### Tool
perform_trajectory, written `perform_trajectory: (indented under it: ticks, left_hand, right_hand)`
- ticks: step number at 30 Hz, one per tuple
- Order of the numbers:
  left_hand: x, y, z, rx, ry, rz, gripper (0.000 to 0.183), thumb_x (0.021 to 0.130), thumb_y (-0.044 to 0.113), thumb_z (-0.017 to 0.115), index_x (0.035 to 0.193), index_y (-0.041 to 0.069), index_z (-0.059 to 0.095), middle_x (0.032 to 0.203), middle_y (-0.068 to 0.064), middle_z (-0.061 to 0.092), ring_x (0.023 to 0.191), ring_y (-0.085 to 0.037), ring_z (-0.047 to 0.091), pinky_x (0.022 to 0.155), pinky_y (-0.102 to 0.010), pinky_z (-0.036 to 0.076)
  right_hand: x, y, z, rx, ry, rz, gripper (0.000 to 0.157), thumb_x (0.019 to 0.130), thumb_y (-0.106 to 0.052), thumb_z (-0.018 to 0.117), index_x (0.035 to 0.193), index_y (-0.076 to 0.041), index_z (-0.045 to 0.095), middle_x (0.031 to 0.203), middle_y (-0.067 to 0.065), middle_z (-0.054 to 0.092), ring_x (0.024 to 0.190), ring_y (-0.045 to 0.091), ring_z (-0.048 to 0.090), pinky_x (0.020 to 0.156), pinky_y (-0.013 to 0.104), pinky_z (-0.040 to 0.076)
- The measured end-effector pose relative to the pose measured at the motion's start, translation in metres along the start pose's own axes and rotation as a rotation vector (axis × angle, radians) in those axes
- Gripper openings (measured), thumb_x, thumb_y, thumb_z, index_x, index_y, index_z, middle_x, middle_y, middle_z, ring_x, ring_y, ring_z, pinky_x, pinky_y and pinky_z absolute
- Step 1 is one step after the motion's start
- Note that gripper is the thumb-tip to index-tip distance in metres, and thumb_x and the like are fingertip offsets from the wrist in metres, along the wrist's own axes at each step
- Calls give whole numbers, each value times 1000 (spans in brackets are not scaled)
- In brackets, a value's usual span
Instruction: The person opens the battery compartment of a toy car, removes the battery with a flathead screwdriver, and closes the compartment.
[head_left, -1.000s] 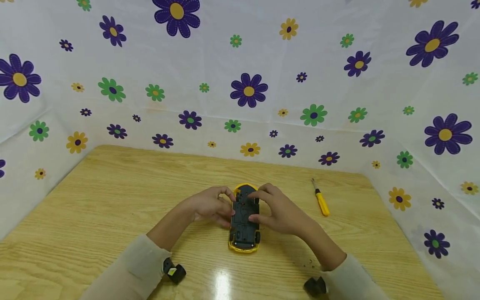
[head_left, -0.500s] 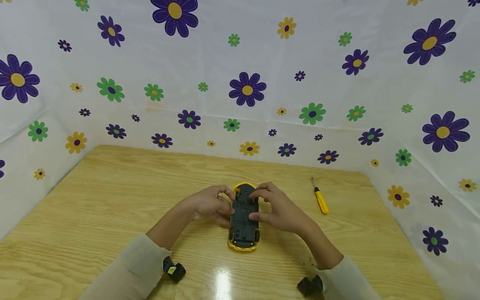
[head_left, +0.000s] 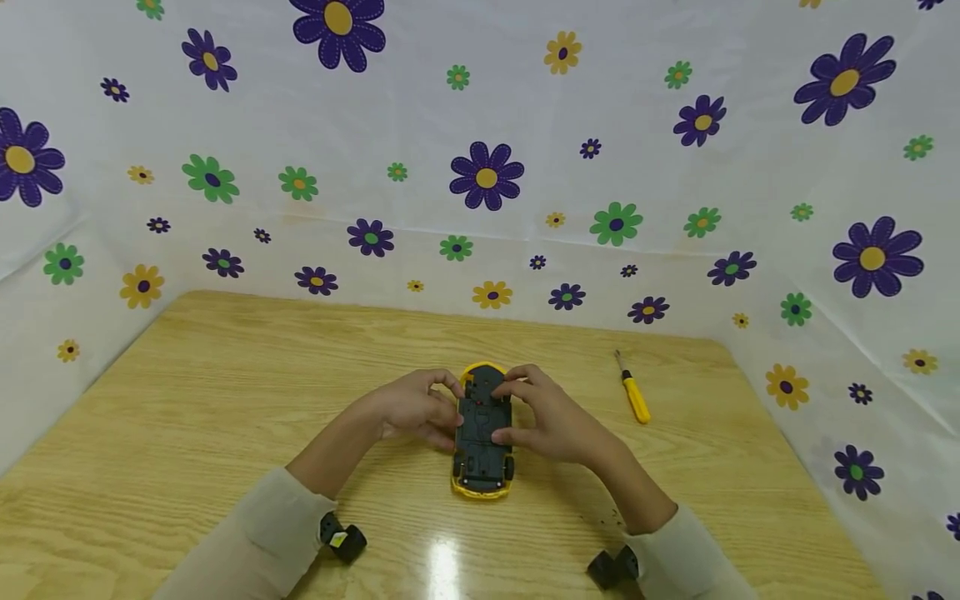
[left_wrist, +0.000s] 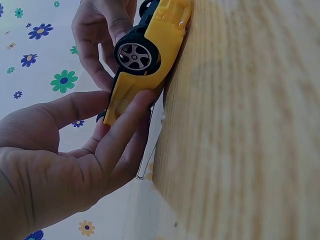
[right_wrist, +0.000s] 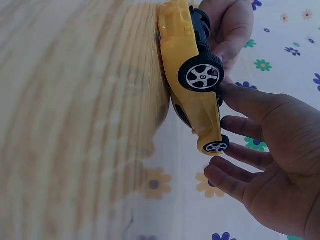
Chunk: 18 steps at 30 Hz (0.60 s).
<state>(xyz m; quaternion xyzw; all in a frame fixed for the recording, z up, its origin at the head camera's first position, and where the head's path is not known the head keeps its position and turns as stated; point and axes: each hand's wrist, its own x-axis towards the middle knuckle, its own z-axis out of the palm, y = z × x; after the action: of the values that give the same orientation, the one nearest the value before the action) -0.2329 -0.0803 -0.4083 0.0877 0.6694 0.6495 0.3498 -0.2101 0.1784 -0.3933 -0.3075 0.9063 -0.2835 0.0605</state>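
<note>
A yellow toy car (head_left: 482,458) lies upside down on the table, its black underside facing up and its wheels showing. My left hand (head_left: 416,410) grips it along the left side; in the left wrist view the thumb is at the underside edge and the fingers lie against the yellow body (left_wrist: 172,30). From the right, my right hand (head_left: 551,419) touches the black underside with thumb and fingertips. The right wrist view has its thumb beside the rear silver-rimmed wheel (right_wrist: 202,76) and its fingers mostly straight near the smaller-looking wheel (right_wrist: 216,146).
A screwdriver (head_left: 634,395) with a yellow handle lies at the right back of the wooden table (head_left: 247,375). Several tiny dark bits (head_left: 611,518) lie near the right sleeve. A white flowered cloth (head_left: 405,100) hangs behind and at both sides.
The head view has shifted slightly, so everything sits a little further left. Both hands keep nearly the same place on the toy car.
</note>
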Motion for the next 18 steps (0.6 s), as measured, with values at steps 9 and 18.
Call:
perform_trajectory:
  ticks: [9, 18]
  left_hand:
    - [-1, 0, -1, 3, 12, 0, 36, 94, -10, 59, 126, -2, 44, 110, -28, 65, 93, -36, 72, 82, -48, 64]
    - [0, 0, -1, 3, 8, 2, 37, 94, -10, 59, 127, -3, 44, 111, -28, 64, 92, -36, 72, 82, -48, 63]
  right_hand:
    - [1, -3, -3, -5, -21, 5, 54, 88, -28, 84, 133, -4, 67, 144, 12, 48, 130, 33, 50, 107, 52, 49]
    - [1, -4, -2, 2, -4, 15, 51, 86, -27, 85, 130, -6, 70, 148, 13, 46, 135, 35, 48, 110, 54, 46]
